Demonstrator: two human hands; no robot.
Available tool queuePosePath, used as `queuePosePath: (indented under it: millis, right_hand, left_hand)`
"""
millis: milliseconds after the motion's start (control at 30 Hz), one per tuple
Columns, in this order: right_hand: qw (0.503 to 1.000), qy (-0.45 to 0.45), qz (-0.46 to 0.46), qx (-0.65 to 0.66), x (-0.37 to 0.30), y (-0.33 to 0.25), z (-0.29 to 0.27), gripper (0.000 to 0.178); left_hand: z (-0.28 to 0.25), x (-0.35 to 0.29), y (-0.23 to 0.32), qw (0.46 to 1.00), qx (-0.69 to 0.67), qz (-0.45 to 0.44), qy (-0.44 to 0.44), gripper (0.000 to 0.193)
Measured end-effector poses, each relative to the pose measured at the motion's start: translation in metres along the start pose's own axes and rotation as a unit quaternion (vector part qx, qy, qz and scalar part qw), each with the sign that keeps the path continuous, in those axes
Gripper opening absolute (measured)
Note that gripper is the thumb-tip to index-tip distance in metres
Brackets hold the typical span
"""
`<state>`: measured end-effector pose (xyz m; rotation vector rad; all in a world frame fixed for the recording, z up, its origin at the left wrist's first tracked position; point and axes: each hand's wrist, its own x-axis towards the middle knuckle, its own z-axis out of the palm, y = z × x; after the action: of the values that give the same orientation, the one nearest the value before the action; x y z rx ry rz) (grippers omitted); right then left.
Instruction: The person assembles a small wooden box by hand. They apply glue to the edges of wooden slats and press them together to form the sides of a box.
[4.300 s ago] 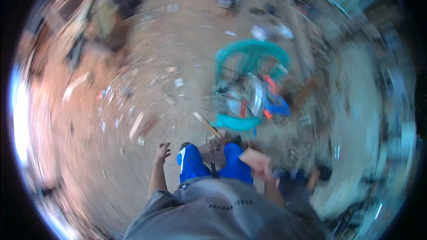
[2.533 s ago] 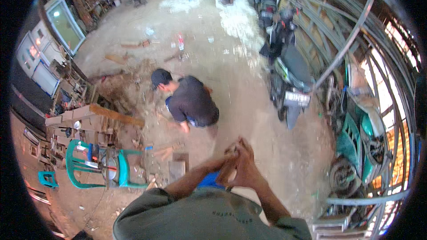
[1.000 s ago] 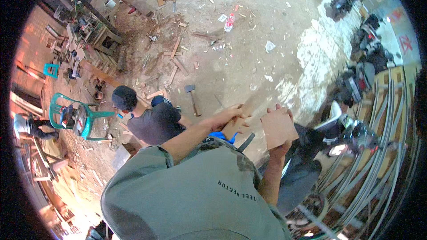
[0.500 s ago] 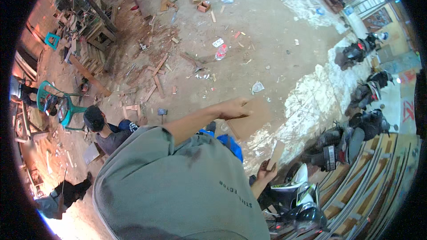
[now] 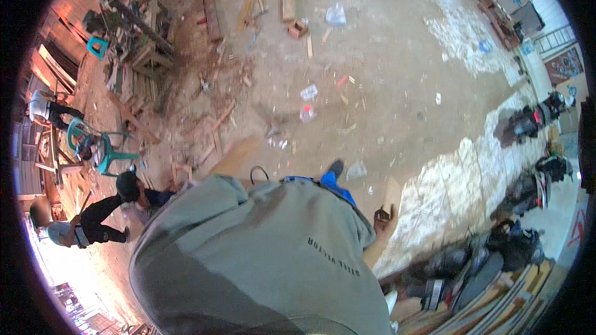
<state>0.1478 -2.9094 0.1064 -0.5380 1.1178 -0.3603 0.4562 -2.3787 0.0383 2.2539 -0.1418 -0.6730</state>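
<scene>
Flat tan wooden board (image 5: 392,191), near right: held clamped in the right grip (image 5: 383,219); judged light and stiff, best taken by its edges. Left grip (image 5: 242,149) blurred; its state cannot be told.

Green chair (image 5: 107,159) at left, motorcycles (image 5: 529,121) at right, crumpled plastic bag (image 5: 336,15)

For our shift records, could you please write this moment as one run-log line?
Right hand: holds flat tan piece | Left hand: blurred, grip unclear | Left of view: green chair, items on it
</scene>
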Motion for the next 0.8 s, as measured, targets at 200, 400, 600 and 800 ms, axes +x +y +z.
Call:
queuePosePath:
  millis: [200,400,600,800]
  right_hand:
    - [0.986,-0.109,-0.025,-0.123,0.15,-0.172,0.198,0.036]
    - [0.934,-0.179,-0.001,-0.309,0.298,-0.244,0.393,0.038]
    - [0.929,-0.179,0.069,-0.317,0.372,-0.177,0.57,0.034]
    - [0.832,-0.246,0.106,-0.486,0.453,-0.186,0.794,0.03]
  left_hand:
    - [-0.037,-0.065,-0.018,0.934,0.132,-0.331,0.034,0.047]
    - [0.067,-0.01,0.039,0.846,-0.117,-0.512,0.097,0.037]
    - [0.101,0.097,0.073,0.869,-0.031,-0.47,0.153,0.028]
    - [-0.054,0.355,0.166,0.856,-0.117,-0.376,0.335,0.032]
